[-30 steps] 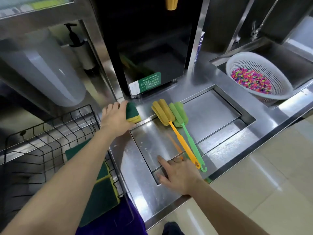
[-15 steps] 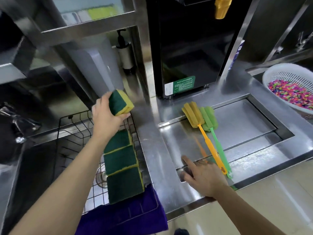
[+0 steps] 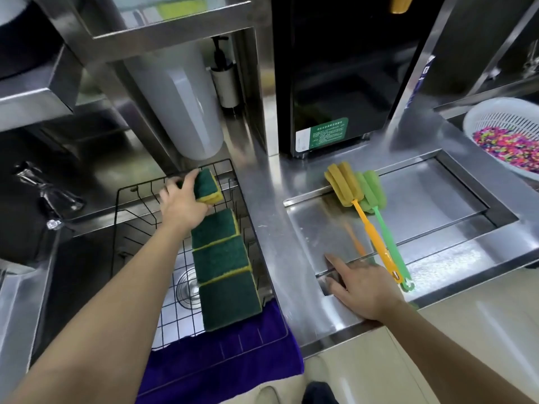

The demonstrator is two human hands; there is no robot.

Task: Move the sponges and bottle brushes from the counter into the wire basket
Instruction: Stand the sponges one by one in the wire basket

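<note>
The left hand [image 3: 182, 207] is holding a green-and-yellow rectangular scouring sponge [image 3: 207, 186] over the far right corner of the black wire basket [image 3: 128, 193]. The fingers are clamped on the sponge: the thumb is lying along its left edge and the remaining fingers are wrapping beneath it, largely hidden. The sponge is sitting tilted, its dark green abrasive face turned upward and its yellow foam layer showing along the right and lower edges.

Just below the hand, three matching green-and-yellow sponges [image 3: 221, 263] are lying in a row along the right side of the basket, edge to edge, green faces up. A purple cloth [image 3: 221, 357] is draping over the near rim of the basket.

The right hand [image 3: 361, 287] is resting flat on the stainless steel counter [image 3: 271, 228], fingers together and extended, closed on nothing, the fingertips reaching the near edge of a recessed steel tray [image 3: 437, 188].

A yellow sponge-headed bottle brush [image 3: 344, 185] and a green sponge-headed bottle brush [image 3: 372, 189] are lying side by side and touching on that tray, heads toward the back, handles running toward the right hand. The handle ends are lying just beside that hand's far side. A white plastic colander [image 3: 481, 121] holding multicoloured bits is standing at the far right.
</note>
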